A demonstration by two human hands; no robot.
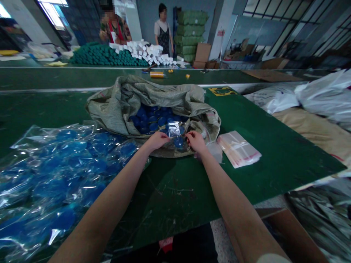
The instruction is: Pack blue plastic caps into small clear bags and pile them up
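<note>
My left hand [157, 141] and my right hand [196, 142] sit close together at the front lip of a grey-green woven sack [115, 106]. Between them is a small clear plastic bag [174, 129], which the fingers of both hands appear to pinch. The sack lies open on the green table and holds many round blue items [153, 118]. One blue item [178, 142] shows just below the bag, between my hands. To my left lies a heap of blue items in clear bags [55, 175]. A stack of flat clear bags with red strips [238, 149] lies right of my right hand.
The green work table [274, 146] ends at a right edge, beyond which lie white sacks [323, 93]. A cardboard box [290, 233] sits low on the right. Past a green belt [82, 76], two people [163, 31] stand near white blocks and green bales.
</note>
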